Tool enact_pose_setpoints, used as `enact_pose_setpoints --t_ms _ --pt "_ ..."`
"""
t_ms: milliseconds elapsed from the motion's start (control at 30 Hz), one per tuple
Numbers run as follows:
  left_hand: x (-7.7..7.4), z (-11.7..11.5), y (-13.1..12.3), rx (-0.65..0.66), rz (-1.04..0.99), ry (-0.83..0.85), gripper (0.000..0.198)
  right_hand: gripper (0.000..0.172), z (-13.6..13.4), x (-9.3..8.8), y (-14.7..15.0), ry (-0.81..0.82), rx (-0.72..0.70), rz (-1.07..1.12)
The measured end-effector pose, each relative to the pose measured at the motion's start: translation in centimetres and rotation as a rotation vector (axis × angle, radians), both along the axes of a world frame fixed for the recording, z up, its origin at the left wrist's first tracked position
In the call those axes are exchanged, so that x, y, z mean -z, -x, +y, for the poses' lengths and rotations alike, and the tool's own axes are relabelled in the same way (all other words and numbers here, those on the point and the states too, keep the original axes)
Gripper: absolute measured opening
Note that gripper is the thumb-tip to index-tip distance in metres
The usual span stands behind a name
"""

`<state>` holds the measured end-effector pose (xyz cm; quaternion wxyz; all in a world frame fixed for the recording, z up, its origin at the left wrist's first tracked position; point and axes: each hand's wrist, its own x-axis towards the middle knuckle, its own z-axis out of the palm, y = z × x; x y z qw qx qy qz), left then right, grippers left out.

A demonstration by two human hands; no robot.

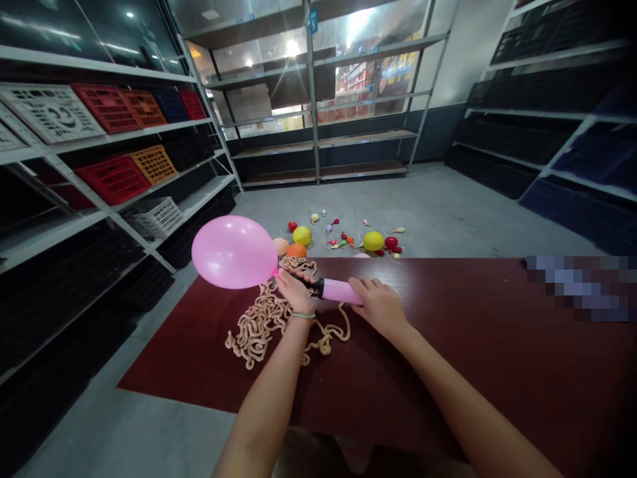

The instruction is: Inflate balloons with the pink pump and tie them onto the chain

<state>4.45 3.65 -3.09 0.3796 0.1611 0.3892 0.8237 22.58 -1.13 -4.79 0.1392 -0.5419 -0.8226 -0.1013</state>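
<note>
Crates point(114, 176), red, orange and white, sit on the left shelving. Pink balloon point(233, 251) is inflated, hanging over the table's point(448, 345) left edge. My left hand point(297, 290) is pinched shut on the balloon's neck where it meets the pump's black nozzle. Beige coiled cord point(261, 325) lies on the table under and beside that hand. Pink hand pump point(339, 291) lies level between my hands. My right hand point(379, 305) is wrapped around the pump body. Loose balloons point(348, 238) are scattered on the floor beyond the table.
</note>
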Motion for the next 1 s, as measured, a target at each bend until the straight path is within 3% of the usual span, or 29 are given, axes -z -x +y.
enact_pose_setpoints --t_ms 233,400,500,600,700,833,1000 --pt "-1.0 0.7 3.4 -0.144 -0.009 0.023 0.010 0.045 2.0 -0.5 -4.5 -0.062 0.018 -0.003" --pt "-0.7 0.5 1.7 -0.155 -0.021 0.025 0.008 0.042 0.9 -0.6 -1.7 -0.024 0.124 -0.006" --pt "-0.2 0.1 -0.2 -0.077 -0.007 0.024 0.009 0.044 0.0 -0.2 0.6 -0.003 0.150 0.030" --pt "0.0 -0.1 -1.0 0.014 0.049 0.007 0.012 0.048 -0.1 0.3 0.8 0.032 0.090 0.040" --pt "-0.3 0.2 0.2 -0.007 0.067 -0.027 0.011 0.052 0.7 0.4 -1.1 0.012 0.040 0.026" --pt "-0.7 0.7 2.8 -0.113 0.021 -0.045 0.007 0.048 1.8 0.1 -3.9 -0.060 0.078 0.018" --pt "-0.6 1.0 3.5 -0.125 0.037 -0.008 0.013 0.043 1.3 0.3 -2.5 -0.021 0.153 0.024"
